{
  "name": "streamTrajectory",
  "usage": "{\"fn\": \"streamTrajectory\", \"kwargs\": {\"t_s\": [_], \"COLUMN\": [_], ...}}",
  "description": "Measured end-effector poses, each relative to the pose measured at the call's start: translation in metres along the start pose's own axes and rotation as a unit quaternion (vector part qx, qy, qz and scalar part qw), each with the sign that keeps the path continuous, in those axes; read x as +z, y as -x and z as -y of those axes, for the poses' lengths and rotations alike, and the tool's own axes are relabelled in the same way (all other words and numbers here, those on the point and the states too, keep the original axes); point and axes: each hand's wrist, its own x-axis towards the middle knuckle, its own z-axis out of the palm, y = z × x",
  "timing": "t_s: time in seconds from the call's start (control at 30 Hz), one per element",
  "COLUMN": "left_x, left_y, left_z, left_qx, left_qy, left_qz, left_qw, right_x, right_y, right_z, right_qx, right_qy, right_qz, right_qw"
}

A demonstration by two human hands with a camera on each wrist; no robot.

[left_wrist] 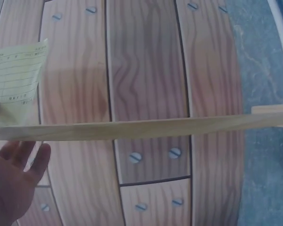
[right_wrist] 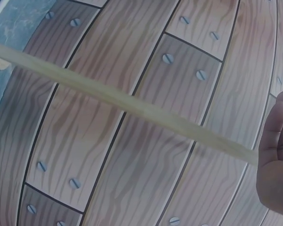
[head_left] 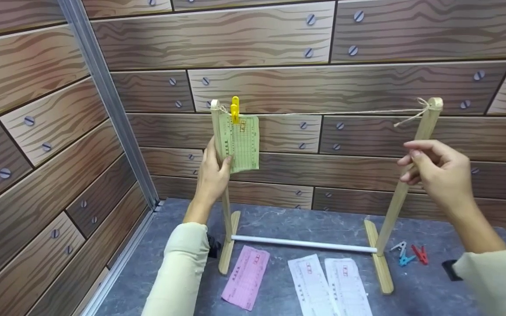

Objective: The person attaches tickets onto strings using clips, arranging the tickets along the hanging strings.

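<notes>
A yellow clothespin (head_left: 235, 109) clips a green printed slip (head_left: 246, 145) to the twine (head_left: 345, 112) strung between two wooden posts. My left hand (head_left: 211, 173) grips the left post (head_left: 227, 206) just below the clip, its thumb by the slip's lower left edge. In the left wrist view, the fingers (left_wrist: 30, 162) lie on one side of that post (left_wrist: 146, 128) and the thumb on the other. My right hand (head_left: 442, 171) hovers before the right post (head_left: 393, 210), fingers loosely bent, holding nothing. The right wrist view shows it beside the slanting post (right_wrist: 146, 110).
A white rod (head_left: 301, 242) joins the posts near their feet. On the grey tabletop (head_left: 182, 289) lie a pink slip (head_left: 246, 277), two white slips (head_left: 316, 285), and white, blue (head_left: 406, 260) and red (head_left: 420, 254) clothespins. A wood-patterned wall (head_left: 253, 39) stands behind.
</notes>
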Motion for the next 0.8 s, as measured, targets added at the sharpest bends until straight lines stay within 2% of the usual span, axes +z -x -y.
{"fn": "streamTrajectory", "kwargs": {"t_s": [0.13, 0.23, 0.4, 0.53, 0.63, 0.8], "left_x": [0.004, 0.006, 0.009, 0.008, 0.006, 0.004], "left_y": [0.005, 0.011, 0.027, 0.043, 0.057, 0.078], "left_z": [0.007, 0.013, 0.027, 0.038, 0.046, 0.060], "left_qx": [-0.029, -0.038, -0.048, -0.053, -0.046, -0.023], "left_qy": [0.010, 0.017, 0.025, 0.005, -0.009, -0.021], "left_qz": [0.007, 0.014, 0.024, 0.031, 0.019, -0.020], "left_qw": [0.9995, 0.9990, 0.9983, 0.9981, 0.9987, 0.9993], "right_x": [-0.005, -0.009, -0.021, -0.030, -0.034, -0.038], "right_y": [0.005, 0.009, 0.019, 0.031, 0.043, 0.061], "right_z": [-0.002, -0.008, -0.035, -0.055, -0.068, -0.091], "right_qx": [0.004, 0.012, 0.028, 0.049, 0.074, 0.121], "right_qy": [0.021, 0.039, 0.081, 0.098, 0.111, 0.135], "right_qz": [0.002, -0.001, -0.013, -0.017, -0.016, -0.015], "right_qw": [1.000, 0.999, 0.996, 0.994, 0.991, 0.983]}}
